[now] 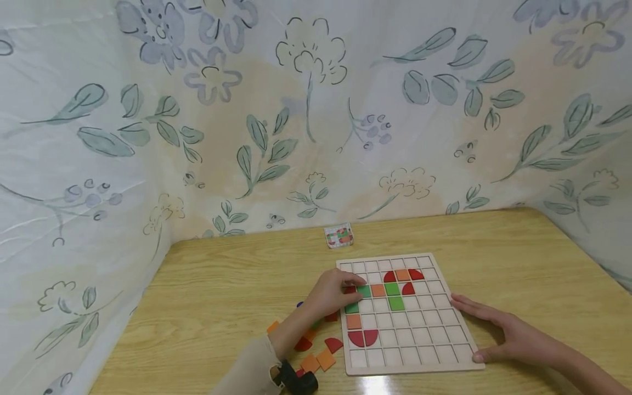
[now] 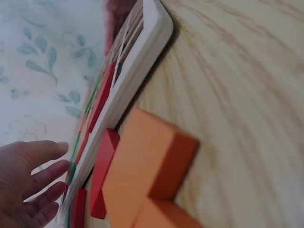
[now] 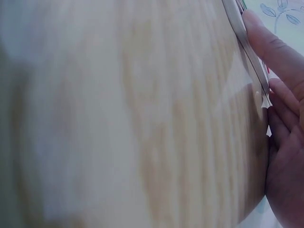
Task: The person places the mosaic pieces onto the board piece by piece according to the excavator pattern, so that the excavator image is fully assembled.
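A square wooden grid board (image 1: 429,332) lies on the table with red quarter-circle, orange and green square tiles in some cells. My left hand (image 1: 329,293) reaches over its left edge, thumb and fingers spread at a dark green square tile (image 1: 364,291) beside an orange tile (image 1: 377,291). In the left wrist view the fingers (image 2: 45,175) are loosely extended close to the board's surface. My right hand (image 1: 515,334) rests along the right edge of the board, fingers straight at its side and thumb at the near right corner. Two red quarter-circles (image 1: 362,338) form a half-disc low on the left.
Loose tiles lie left of the board, among them orange squares (image 1: 318,361) and a red quarter-circle (image 1: 333,345), partly hidden by the left forearm. A small pattern card (image 1: 339,236) lies behind the board. Flowered cloth (image 1: 316,109) hangs beyond the wooden table (image 1: 222,296).
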Tool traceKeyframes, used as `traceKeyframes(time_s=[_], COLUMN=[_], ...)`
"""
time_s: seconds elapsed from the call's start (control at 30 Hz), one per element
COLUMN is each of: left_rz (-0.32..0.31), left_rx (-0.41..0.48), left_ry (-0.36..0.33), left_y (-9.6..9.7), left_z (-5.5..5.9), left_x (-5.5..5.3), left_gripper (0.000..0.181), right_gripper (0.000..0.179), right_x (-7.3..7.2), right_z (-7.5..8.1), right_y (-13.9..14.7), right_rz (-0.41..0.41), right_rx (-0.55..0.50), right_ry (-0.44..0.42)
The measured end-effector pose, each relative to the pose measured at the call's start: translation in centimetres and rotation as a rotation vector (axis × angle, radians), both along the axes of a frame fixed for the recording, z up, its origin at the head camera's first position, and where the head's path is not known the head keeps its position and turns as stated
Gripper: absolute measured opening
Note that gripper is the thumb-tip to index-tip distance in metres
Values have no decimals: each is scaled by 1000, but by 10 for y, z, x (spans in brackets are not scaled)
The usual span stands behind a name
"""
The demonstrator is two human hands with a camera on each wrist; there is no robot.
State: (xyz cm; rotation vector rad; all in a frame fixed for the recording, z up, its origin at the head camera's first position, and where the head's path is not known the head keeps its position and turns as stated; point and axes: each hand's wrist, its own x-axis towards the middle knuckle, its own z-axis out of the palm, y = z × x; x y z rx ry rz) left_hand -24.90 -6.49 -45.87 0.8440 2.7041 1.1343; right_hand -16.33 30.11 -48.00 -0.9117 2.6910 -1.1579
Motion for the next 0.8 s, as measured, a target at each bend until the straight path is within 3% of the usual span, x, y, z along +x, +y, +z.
traceKeyframes(time_s=[0.17, 0.4, 0.63, 0.8], left_rz=[57, 113, 167, 193], left_rx=[94, 166, 149, 103], left_ry=[-77, -115, -163, -146], left_y=[-12, -50, -83, -93], left_z=[4, 10, 6, 1], left_x=[2, 5, 18, 25], left_gripper=[23, 26, 27, 25], right_gripper=[83, 83, 83, 83], right_x=[0, 0, 0, 0], right_z=[0, 0, 0, 1], right_y=[-1, -1, -2, -3], right_rz=[1, 8, 1, -6], right_rx=[3, 5, 8, 1], right_ry=[1, -4, -19, -14])
